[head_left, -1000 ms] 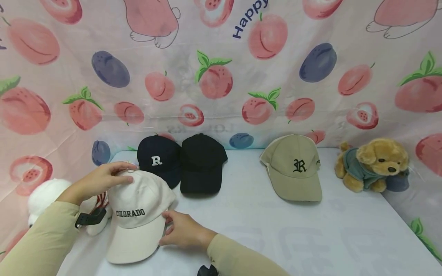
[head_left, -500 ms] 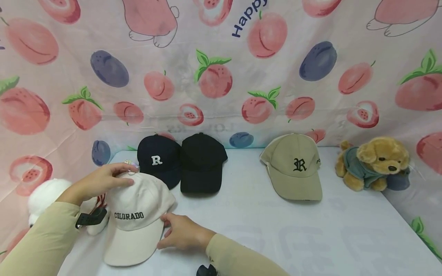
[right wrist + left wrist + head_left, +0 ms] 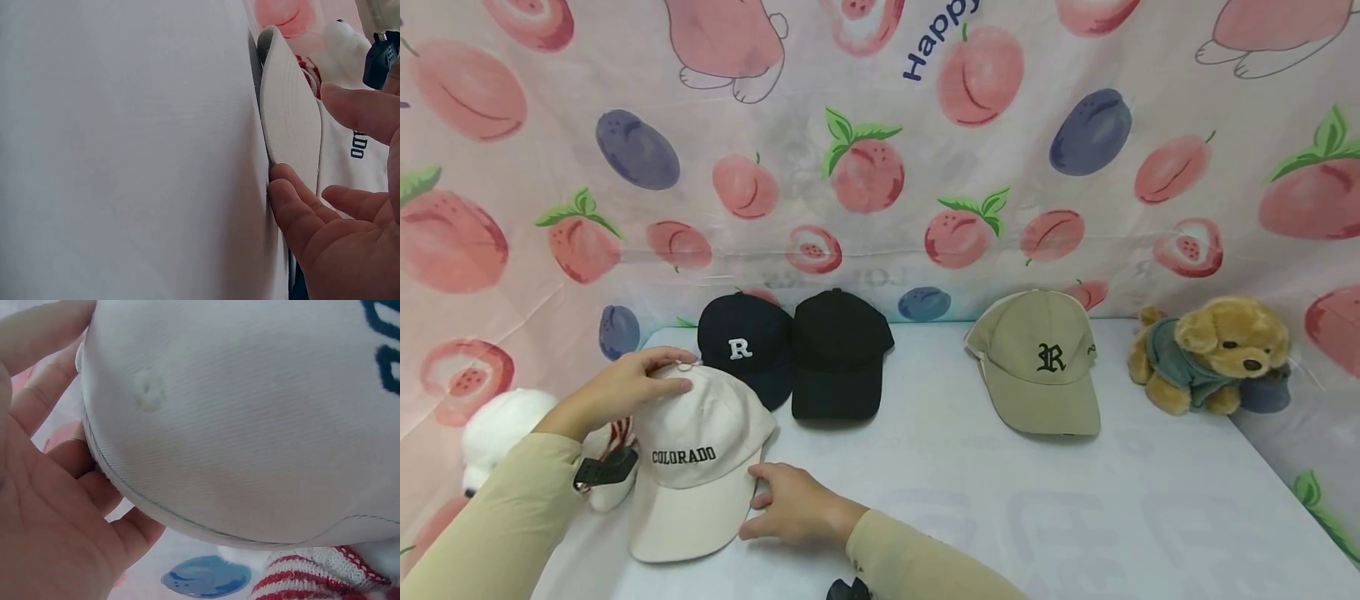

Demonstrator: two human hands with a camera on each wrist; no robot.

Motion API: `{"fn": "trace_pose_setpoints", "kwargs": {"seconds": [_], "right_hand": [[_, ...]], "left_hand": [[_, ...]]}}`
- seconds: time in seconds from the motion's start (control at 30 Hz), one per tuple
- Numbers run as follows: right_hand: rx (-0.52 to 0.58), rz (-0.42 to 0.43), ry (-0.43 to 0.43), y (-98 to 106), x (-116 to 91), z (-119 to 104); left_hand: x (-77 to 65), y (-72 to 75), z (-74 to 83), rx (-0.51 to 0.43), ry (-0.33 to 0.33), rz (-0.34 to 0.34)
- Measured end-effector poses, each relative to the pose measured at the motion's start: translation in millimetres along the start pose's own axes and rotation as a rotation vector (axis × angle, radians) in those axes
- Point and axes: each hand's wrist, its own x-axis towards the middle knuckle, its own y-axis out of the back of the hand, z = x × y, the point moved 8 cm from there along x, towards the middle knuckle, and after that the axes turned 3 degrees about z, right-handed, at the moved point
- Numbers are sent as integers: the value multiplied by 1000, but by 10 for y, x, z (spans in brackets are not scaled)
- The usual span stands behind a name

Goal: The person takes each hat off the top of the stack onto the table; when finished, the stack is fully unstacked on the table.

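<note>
A cream baseball cap lettered COLORADO sits at the left of the table, brim toward me. At its crown, my left hand grips the cap, thumb on the front and the other fingers behind. The left wrist view shows fingers partly hidden behind the cap's edge. Beside the brim, my right hand touches the edge with its fingertips, thumb spread apart, as seen in the right wrist view, where the brim stands close to the table.
Behind it stand a navy cap with an R and a black cap, side by side. A khaki cap and a plush dog stand farther right. A white plush toy is partly behind my left arm. The white table meets a fruit-print curtain.
The cream cap slid slightly toward me and left, then back up a little, with my left hand on it. My right hand has shifted slightly left and stays beside the brim.
</note>
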Motion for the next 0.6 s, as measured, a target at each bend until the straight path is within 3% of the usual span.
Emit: {"fn": "trace_pose_setpoints", "kwargs": {"seconds": [0.33,0.6], "right_hand": [[-50,13,34,34,8,16],[-46,-31,49,-5,-10,1]], "left_hand": [[64,-16,-30,-18,18,27],[154,-75,-28,-54,17,20]]}}
